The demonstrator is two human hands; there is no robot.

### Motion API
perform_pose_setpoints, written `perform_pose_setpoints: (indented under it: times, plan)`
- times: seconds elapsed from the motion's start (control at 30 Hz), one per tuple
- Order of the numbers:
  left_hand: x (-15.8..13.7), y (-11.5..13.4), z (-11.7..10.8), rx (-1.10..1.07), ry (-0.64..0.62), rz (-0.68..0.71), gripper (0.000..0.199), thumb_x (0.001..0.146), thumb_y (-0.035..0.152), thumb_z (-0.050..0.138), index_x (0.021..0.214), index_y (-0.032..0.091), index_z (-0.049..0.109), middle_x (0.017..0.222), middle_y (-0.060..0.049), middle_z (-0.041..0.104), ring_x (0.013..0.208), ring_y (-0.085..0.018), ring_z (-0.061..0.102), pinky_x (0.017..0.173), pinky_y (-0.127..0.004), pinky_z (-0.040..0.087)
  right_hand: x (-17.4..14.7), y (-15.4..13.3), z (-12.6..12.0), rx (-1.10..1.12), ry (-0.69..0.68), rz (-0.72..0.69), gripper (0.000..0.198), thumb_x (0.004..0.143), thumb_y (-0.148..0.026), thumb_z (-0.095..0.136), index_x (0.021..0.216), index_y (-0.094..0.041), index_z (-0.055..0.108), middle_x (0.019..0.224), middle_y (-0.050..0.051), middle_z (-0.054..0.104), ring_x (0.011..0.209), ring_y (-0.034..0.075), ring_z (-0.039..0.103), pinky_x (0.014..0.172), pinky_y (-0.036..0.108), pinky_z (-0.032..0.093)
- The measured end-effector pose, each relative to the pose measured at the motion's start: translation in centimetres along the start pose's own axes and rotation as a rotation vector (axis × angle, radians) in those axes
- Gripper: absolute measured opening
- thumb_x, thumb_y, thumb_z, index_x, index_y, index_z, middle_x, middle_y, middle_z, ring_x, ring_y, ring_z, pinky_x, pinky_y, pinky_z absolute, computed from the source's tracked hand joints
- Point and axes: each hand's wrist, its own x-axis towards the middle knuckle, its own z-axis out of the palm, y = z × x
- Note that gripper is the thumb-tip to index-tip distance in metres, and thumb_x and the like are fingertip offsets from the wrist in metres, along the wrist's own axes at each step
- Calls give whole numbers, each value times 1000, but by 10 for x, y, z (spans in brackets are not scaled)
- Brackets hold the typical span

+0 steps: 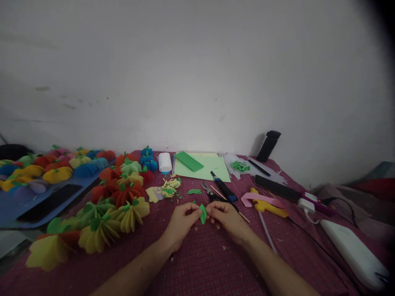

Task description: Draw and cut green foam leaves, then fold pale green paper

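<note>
My left hand (182,222) pinches a small green paper leaf (203,215) by its left edge, between thumb and forefinger. The fingertips of my right hand (227,217) are closed at the leaf's right edge. The leaf stands roughly upright, pointed at the bottom, with a crease down it. Just beyond my hands lies a second green paper leaf (194,191) on the dark red checked cloth (197,263). Scissors (211,193) and a dark blue cutter knife (225,188) rest beyond my right hand, near a thin wooden stick (244,216).
Many paper pumpkins (127,193) crowd the left side, beside a dark phone (49,202). At the back are green paper (189,161), pale sheets (212,166) and paper scraps (171,186). To the right lie a yellow glue gun (271,208), a white power bank (352,250) and a black bottle (268,147).
</note>
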Motion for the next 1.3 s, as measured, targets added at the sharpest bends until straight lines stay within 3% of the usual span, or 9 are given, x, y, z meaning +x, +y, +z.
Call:
perform_pose_setpoints:
  times: [0.23,0.33,0.5,0.67,0.8,0.93,1.0,1.13,1.3]
  plan:
    - [3,-8,-2,321,45,147,18,72,30,56,63,15,59,57,2,54,51,-10,45,49,-20,35,3,4,0,-181,11,-116,24,72,-39,62,71,-15,63,59,-3,53,49,8,42,45,19,32]
    - [3,-10,-1,276,2,195,11,71,26,57,70,16,56,62,1,57,58,-12,50,55,-21,37,4,8,0,-142,25,-93,24,72,-38,62,67,-15,62,54,-5,50,45,7,38,43,20,29]
    - [3,-14,2,101,-83,158,28,67,22,63,89,18,46,67,4,57,59,-10,51,56,-20,34,4,8,0,-64,40,-43,23,75,-37,60,66,-15,60,51,-6,48,42,6,36,41,19,28]
    - [0,-12,0,146,-88,103,33,67,24,65,95,18,47,62,6,54,53,-9,48,52,-19,31,5,6,-2,-89,33,-23,25,74,-37,60,63,-15,59,50,-6,50,41,6,37,40,18,28]
    - [-4,9,-13,277,-129,32,49,66,28,67,110,15,49,60,4,60,55,-12,53,52,-21,35,5,4,-8,-135,-9,31,23,74,-35,57,62,-16,60,51,-4,54,39,5,35,37,17,24]
    - [-11,31,-38,328,199,147,44,74,42,57,106,13,53,56,2,60,57,-15,56,57,-24,39,-1,7,-9,-224,-173,83,17,69,-28,59,58,-16,64,47,-3,57,35,5,35,35,18,23]
    - [-20,32,-48,364,260,177,40,73,42,56,102,14,55,59,2,61,58,-15,57,58,-24,39,-4,10,-7,-280,-246,67,18,68,-25,60,54,-16,65,45,-3,58,36,6,37,37,18,26]
    - [-47,16,-51,756,255,226,25,81,38,50,93,18,58,72,-1,63,65,-17,57,60,-25,40,-6,14,-8,-412,-259,-22,17,67,-23,62,52,-16,65,43,-3,57,38,8,41,39,20,28]
    - [-70,-3,-35,1460,193,130,25,85,42,46,78,19,56,76,-6,62,77,-24,59,65,-29,38,1,13,-17,-529,-94,-173,24,77,-30,54,62,-16,66,48,-2,56,44,11,45,44,21,30]
